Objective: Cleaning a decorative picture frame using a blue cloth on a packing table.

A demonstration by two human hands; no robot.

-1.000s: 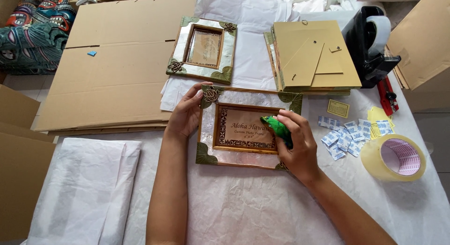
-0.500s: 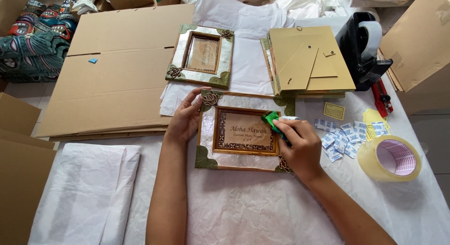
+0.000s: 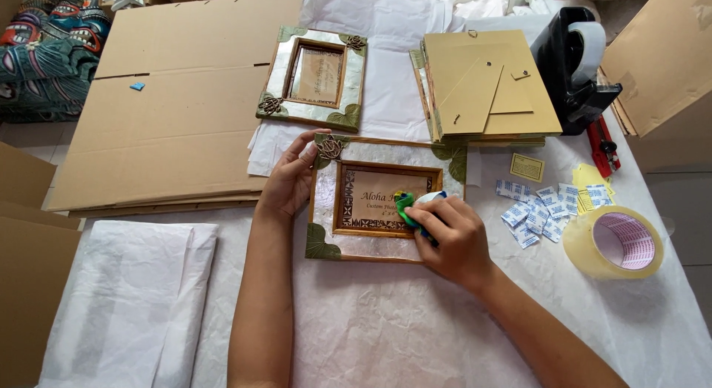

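Observation:
A shell-faced picture frame [image 3: 386,243] with wooden edges and green leaf corners lies flat on the white paper in front of me. My left hand [image 3: 291,182] rests on its upper left corner and holds it down. My right hand [image 3: 447,236] is closed around a small green and white object [image 3: 405,203] pressed against the glass of the frame's window. What the object is cannot be told.
A second, similar frame [image 3: 314,78] lies behind. A stack of tan frame backs [image 3: 489,91] sits at the back right, a black tape dispenser [image 3: 578,61] beside it. A tape roll [image 3: 614,242], small white sachets [image 3: 535,208] and flattened cardboard [image 3: 170,106] surround the work area. Folded white paper [image 3: 133,299] lies at left.
My right hand with the green object has moved left from the frame's right edge onto the glass. The left hand has stayed on the upper left corner.

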